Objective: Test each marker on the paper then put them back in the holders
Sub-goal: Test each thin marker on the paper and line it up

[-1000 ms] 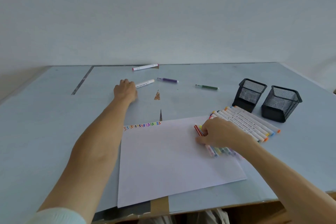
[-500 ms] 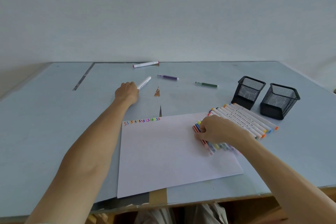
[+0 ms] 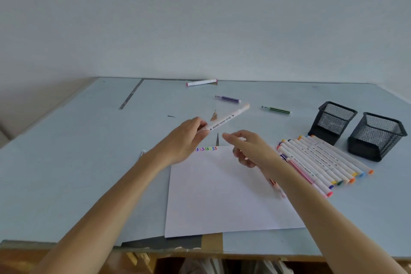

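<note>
My left hand [image 3: 185, 138] grips one end of a white marker [image 3: 229, 119] and holds it in the air above the table, its pale cap pointing up and right. My right hand [image 3: 251, 148] hovers open just right of it, fingers spread, over the top of the white paper [image 3: 222, 196]. Small coloured test marks [image 3: 205, 149] line the paper's top edge. A row of several white markers [image 3: 322, 162] lies right of the paper. Two black mesh holders [image 3: 333, 121] [image 3: 378, 135] stand behind them. My right forearm partly hides thin striped markers [image 3: 275, 184] on the paper.
Three loose markers lie farther back: a white one with pink ends [image 3: 201, 82], a purple striped one [image 3: 228, 98], a green striped one [image 3: 277, 110]. The table's front edge [image 3: 211, 249] runs just below the paper. The wall rises behind the table.
My left hand picked the white marker off the table and carried it toward me. My right hand let go of the thin markers and lifted toward the held marker.
</note>
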